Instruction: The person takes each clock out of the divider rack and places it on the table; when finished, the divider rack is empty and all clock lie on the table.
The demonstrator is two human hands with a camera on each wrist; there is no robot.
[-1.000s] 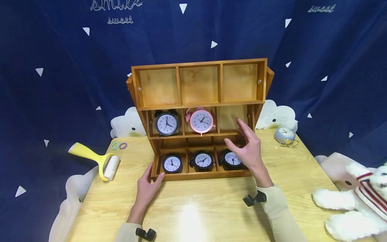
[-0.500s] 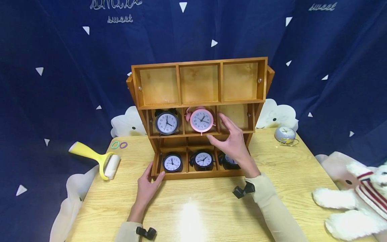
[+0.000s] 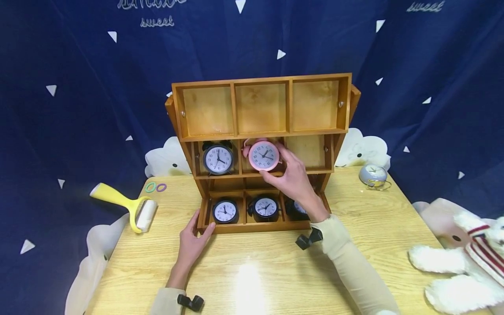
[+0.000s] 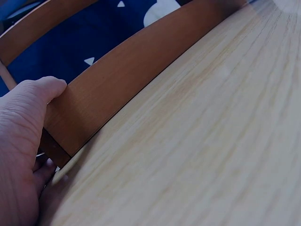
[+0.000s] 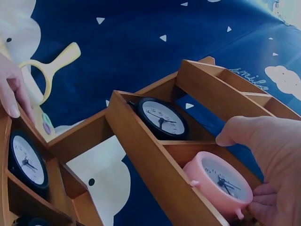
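Observation:
A wooden display shelf [image 3: 260, 134] with tiered compartments stands on the table. My left hand [image 3: 191, 243] grips its lower left corner, thumb over the front board and fingers behind the side, as the left wrist view shows. My right hand [image 3: 293, 177] is at a pink alarm clock [image 3: 264, 155] in the middle tier's centre compartment. Its fingers lie by the clock's right side; in the right wrist view, the thumb [image 5: 231, 134] looks apart from the clock. A black alarm clock [image 3: 218, 159] sits to the left. Three black alarm clocks [image 3: 265, 207] fill the bottom tier, the right one partly hidden.
A yellow-handled lint roller [image 3: 122, 201] and two small rings [image 3: 151, 187] lie on the table's left. A blue-grey alarm clock [image 3: 373, 175] lies at the right. A white plush toy [image 3: 468, 258] is beside the table's right edge, and a dark blue curtain [image 3: 252, 39] hangs behind.
My right hand has moved left from the right compartment to the pink alarm clock, bringing thumb and fingers to its edge. The left hand and the clocks have stayed in place.

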